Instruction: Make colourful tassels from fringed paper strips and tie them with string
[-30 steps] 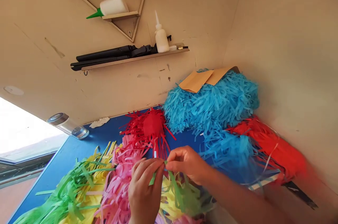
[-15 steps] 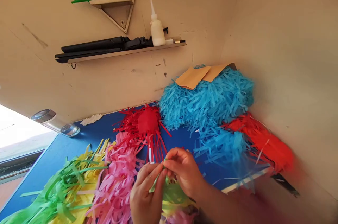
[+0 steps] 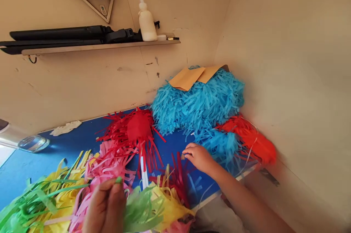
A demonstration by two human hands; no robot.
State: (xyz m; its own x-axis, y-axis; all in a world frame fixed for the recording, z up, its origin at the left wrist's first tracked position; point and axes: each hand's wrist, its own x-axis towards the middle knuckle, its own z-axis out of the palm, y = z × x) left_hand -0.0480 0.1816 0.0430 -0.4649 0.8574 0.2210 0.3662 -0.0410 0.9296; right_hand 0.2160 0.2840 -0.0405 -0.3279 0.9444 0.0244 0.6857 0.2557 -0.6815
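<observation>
My left hand (image 3: 105, 205), low in the view, pinches a green paper piece (image 3: 119, 180) whose tip shows between thumb and fingers. Just right of it hangs a bundle of green fringe (image 3: 144, 207) with yellow fringe (image 3: 167, 203) beside it. My right hand (image 3: 199, 156) is over the blue table near the light-blue fringe, its fingers drawn together; what they hold, if anything, is too small to name. Dark red strips (image 3: 179, 178) lie below that hand. Pink fringe (image 3: 105, 167) is behind my left hand.
Red fringe (image 3: 138, 127) and a large light-blue heap (image 3: 197, 101) with brown paper (image 3: 188, 78) on top lie at the back. Orange-red fringe (image 3: 255, 141) is at the right edge. A clear bottle (image 3: 34, 143) lies left. A wall shelf (image 3: 109, 45) holds a white bottle (image 3: 147, 24).
My hands were together at the green piece and are now apart. The right has moved up and right, the left down and left. The view has shifted right.
</observation>
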